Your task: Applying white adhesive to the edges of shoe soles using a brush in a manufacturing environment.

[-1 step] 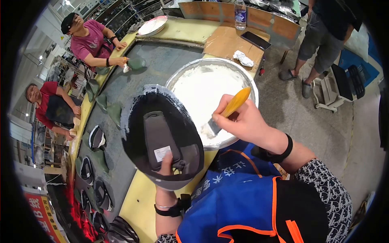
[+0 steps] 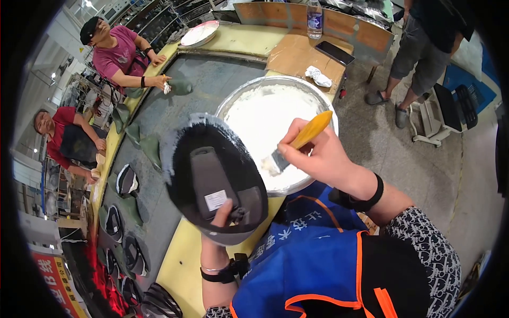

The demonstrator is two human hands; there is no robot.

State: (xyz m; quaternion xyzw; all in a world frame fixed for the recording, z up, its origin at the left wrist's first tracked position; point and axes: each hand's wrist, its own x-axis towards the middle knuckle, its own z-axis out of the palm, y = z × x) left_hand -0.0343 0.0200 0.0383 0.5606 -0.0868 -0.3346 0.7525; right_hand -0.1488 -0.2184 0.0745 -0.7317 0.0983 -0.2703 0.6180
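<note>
Right hand [image 2: 323,159], wrist bent, pinches a yellow-handled brush [image 2: 314,130] over a white-filled basin [image 2: 333,116]; at its left, the left hand [image 2: 222,214] clamps a dark shoe upper [image 2: 183,183], thumb inside, other fingers hidden.

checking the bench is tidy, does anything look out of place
One thing: a crumpled white wad, perhaps tissue, lies on the cardboard near the black phone, looking like litter. The whitish smears on the dark shoe upper resemble the paste in the metal bowl, so they seem deliberate.
</note>
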